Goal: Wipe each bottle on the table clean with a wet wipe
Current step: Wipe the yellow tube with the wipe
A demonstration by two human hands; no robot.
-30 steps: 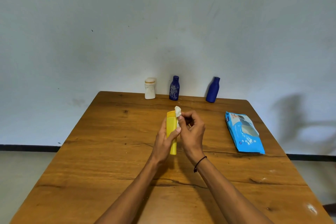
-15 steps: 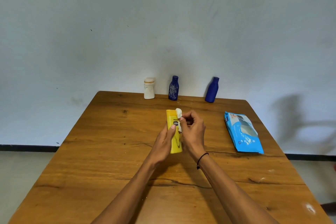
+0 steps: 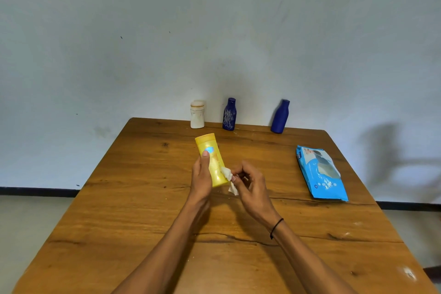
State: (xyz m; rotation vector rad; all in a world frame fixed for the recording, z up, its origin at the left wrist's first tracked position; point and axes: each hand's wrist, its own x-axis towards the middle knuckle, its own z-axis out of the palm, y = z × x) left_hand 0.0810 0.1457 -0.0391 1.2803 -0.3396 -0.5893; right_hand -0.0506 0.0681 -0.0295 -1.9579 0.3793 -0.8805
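Above the middle of the wooden table (image 3: 143, 198), the left hand (image 3: 201, 179) holds a yellow bottle (image 3: 211, 160), fingers curled round its lower half. This bottle tilts, top end pointing away and a little left. Just beside it, the right hand (image 3: 250, 184) pinches a small white wet wipe (image 3: 228, 175) that touches the bottle's lower side. A black band (image 3: 275, 228) sits on the right wrist. Farther right, a blue wipes pack (image 3: 321, 173) lies flat. At the far edge stand a white bottle (image 3: 197, 114), a patterned dark blue bottle (image 3: 229, 114) and a plain blue bottle (image 3: 280, 117), by the wall (image 3: 214, 19).
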